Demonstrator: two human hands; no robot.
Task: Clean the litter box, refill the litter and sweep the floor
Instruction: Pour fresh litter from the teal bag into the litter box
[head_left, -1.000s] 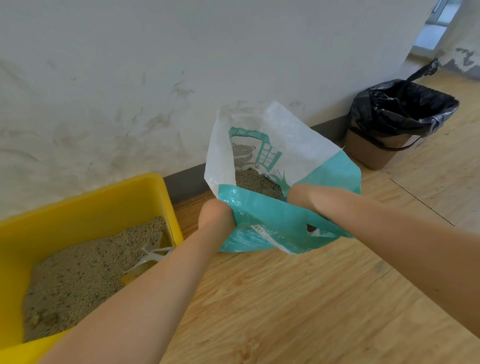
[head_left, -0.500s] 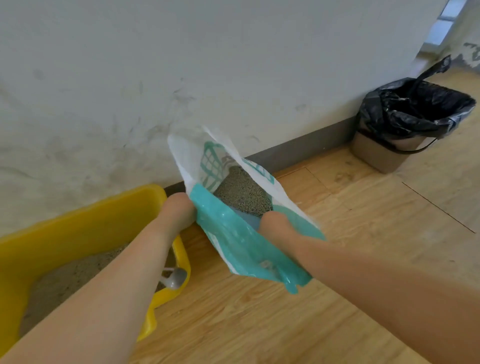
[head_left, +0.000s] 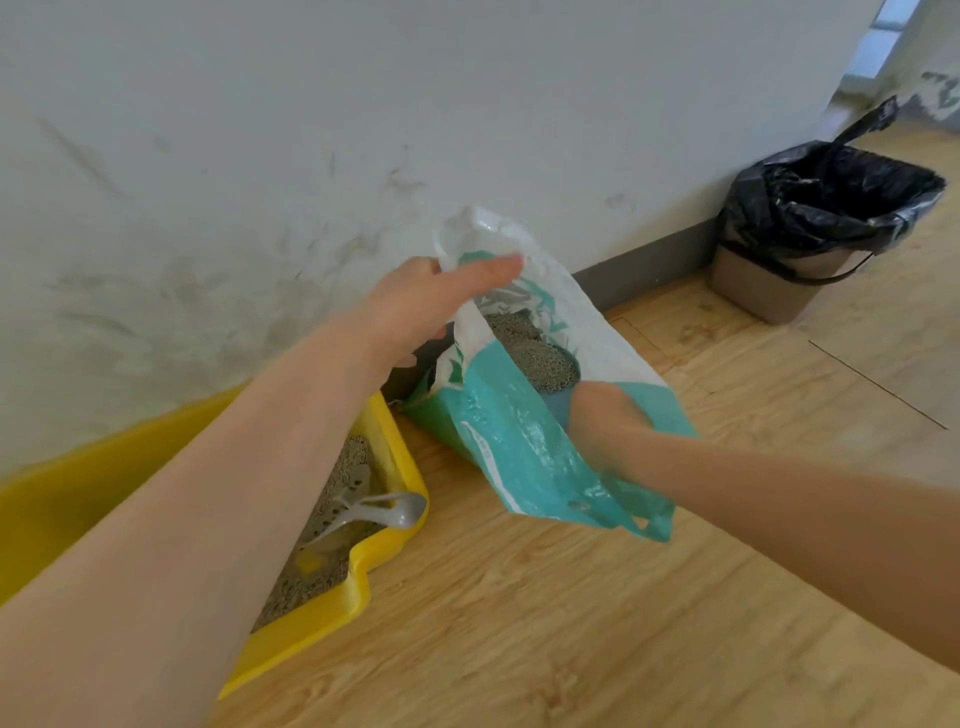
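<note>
A white and teal litter bag hangs above the floor, tilted, its open mouth showing grey litter. My left hand holds the bag's upper white edge. My right hand grips the bag's teal side lower down. To the left stands the yellow litter box with grey litter inside and a grey slotted scoop lying in it. My left forearm hides much of the box.
A beige bin lined with a black bag stands against the wall at the right. The white wall with a dark skirting runs behind. Wooden floor lies in front and to the right.
The bag has been lifted and carried left, close to the litter box's corner. My left hand has moved up from the teal edge to the bag's white top edge.
</note>
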